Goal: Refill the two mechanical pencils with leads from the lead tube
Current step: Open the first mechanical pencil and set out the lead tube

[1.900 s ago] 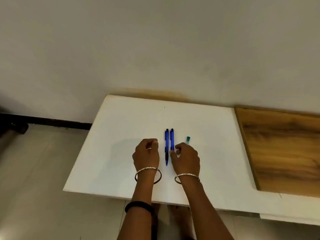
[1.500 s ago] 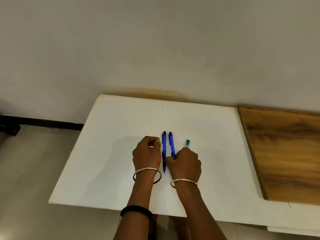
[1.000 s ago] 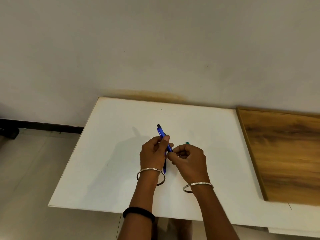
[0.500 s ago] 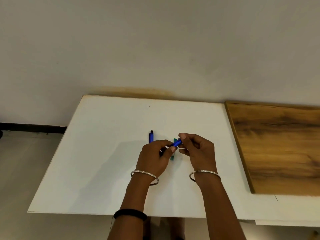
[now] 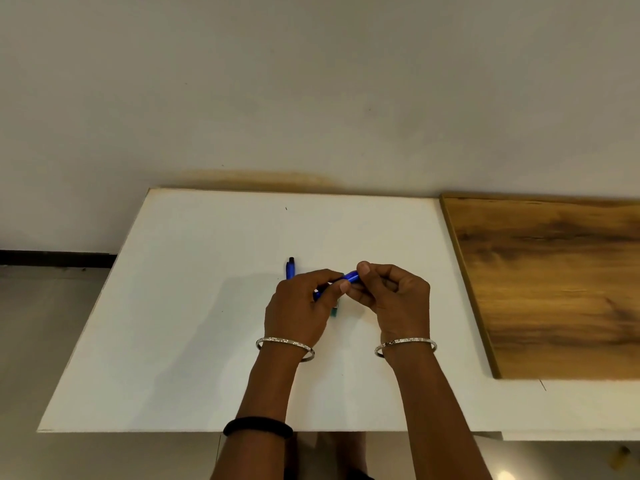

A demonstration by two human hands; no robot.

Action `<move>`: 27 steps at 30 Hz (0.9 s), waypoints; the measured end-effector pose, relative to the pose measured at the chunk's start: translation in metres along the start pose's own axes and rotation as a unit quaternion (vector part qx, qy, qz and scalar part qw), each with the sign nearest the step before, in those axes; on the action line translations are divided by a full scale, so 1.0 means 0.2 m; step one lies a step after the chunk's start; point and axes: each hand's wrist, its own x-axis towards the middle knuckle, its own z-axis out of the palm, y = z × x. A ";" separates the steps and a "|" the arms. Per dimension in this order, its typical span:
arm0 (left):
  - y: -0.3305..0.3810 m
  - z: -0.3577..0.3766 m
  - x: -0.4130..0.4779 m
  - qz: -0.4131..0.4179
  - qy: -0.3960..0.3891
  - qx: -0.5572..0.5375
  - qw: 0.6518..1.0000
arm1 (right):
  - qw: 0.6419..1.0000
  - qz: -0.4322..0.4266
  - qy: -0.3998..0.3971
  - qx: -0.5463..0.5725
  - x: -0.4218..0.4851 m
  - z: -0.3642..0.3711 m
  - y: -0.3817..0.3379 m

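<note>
I hold one blue mechanical pencil (image 5: 350, 277) above the white board (image 5: 194, 306), lying crosswise between both hands. My left hand (image 5: 298, 308) grips its lower part and my right hand (image 5: 394, 299) pinches its upper end with thumb and forefinger. The second blue pencil (image 5: 290, 267) lies on the board behind my left hand, only its black-capped top showing. The green lead tube (image 5: 334, 310) lies on the board between my hands, mostly hidden under them.
A wood-grain panel (image 5: 554, 289) lies to the right of the white board. A pale wall stands directly behind the board. Tiled floor (image 5: 45, 323) shows to the left beyond the board's edge.
My right hand picked one pencil off the board and both hands raised it and turned it crosswise. The other pencil and the lead tube stayed on the board.
</note>
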 end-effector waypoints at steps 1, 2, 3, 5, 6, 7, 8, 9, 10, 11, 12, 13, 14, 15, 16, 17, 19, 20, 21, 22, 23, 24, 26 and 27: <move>0.00 0.00 0.00 -0.001 -0.001 0.001 1.000 | 1.000 0.004 0.000 0.004 0.00 0.00 0.00; 0.00 -0.01 0.00 -0.002 -0.003 0.002 1.000 | 1.000 0.007 0.000 0.006 0.00 0.01 0.00; 0.00 -0.01 0.00 -0.003 -0.004 0.003 1.000 | 1.000 0.013 0.002 0.010 -0.01 0.01 0.00; -0.01 -0.02 0.00 -0.008 -0.002 0.004 1.000 | 0.998 0.037 0.024 0.038 0.00 0.01 0.00; -0.02 -0.03 0.00 -0.014 0.002 0.003 1.000 | 0.996 0.051 0.043 0.061 0.01 0.00 0.00; -0.03 -0.03 0.00 -0.020 0.008 0.001 1.000 | 0.994 0.057 0.061 0.073 0.02 -0.01 -0.01; -0.03 -0.03 0.00 -0.025 0.012 0.000 1.000 | 0.994 0.053 0.077 0.061 0.03 -0.02 -0.01; -0.04 -0.03 0.00 -0.029 0.014 0.000 0.999 | 0.995 0.034 0.092 0.014 0.04 -0.03 0.00; -0.04 -0.03 0.00 -0.034 0.014 0.000 0.999 | 0.992 0.001 0.109 -0.062 0.05 -0.05 0.01; -0.05 -0.02 0.00 -0.039 0.016 -0.001 0.999 | 0.980 -0.040 0.124 -0.151 0.05 -0.06 0.03; -0.05 -0.02 0.00 -0.041 0.018 -0.003 0.999 | 0.958 -0.079 0.134 -0.241 0.06 -0.07 0.04; -0.05 -0.01 0.00 -0.043 0.020 -0.002 0.999 | 0.931 -0.107 0.137 -0.320 0.06 -0.08 0.06; -0.06 -0.01 0.00 -0.044 0.024 -0.001 0.999 | 0.906 -0.123 0.136 -0.383 0.07 -0.09 0.07; -0.06 -0.01 0.00 -0.047 0.029 -0.001 0.998 | 0.886 -0.126 0.127 -0.427 0.07 -0.10 0.08; -0.06 -0.02 0.00 -0.052 0.035 -0.002 0.998 | 0.876 -0.120 0.115 -0.453 0.08 -0.11 0.09; -0.07 -0.02 0.01 -0.056 0.038 -0.004 0.998 | 0.872 -0.113 0.102 -0.466 0.09 -0.12 0.10; -0.07 -0.02 0.01 -0.058 0.040 -0.004 0.997 | 0.865 -0.105 0.080 -0.485 0.10 -0.12 0.11; -0.07 -0.02 0.01 -0.057 0.039 -0.004 0.998 | 0.859 -0.102 0.072 -0.497 0.09 -0.12 0.11; -0.07 -0.02 0.01 -0.057 0.038 -0.005 0.998 | 0.854 -0.098 0.068 -0.507 0.09 -0.11 0.11; -0.07 -0.02 0.01 -0.058 0.037 -0.006 0.998 | 0.851 -0.094 0.065 -0.512 0.10 -0.11 0.11; -0.07 -0.02 0.01 -0.058 0.036 -0.006 0.998 | 0.852 -0.089 0.064 -0.512 0.10 -0.11 0.11; -0.07 -0.02 0.01 -0.058 0.035 -0.005 0.998 | 0.854 -0.082 0.063 -0.509 0.10 -0.11 0.11; -0.07 -0.02 0.01 -0.056 0.032 -0.005 0.998 | 0.855 -0.072 0.066 -0.509 0.09 -0.11 0.09; -0.07 -0.02 0.01 -0.055 0.031 -0.008 0.998 | 0.851 -0.077 0.074 -0.514 0.09 -0.11 0.08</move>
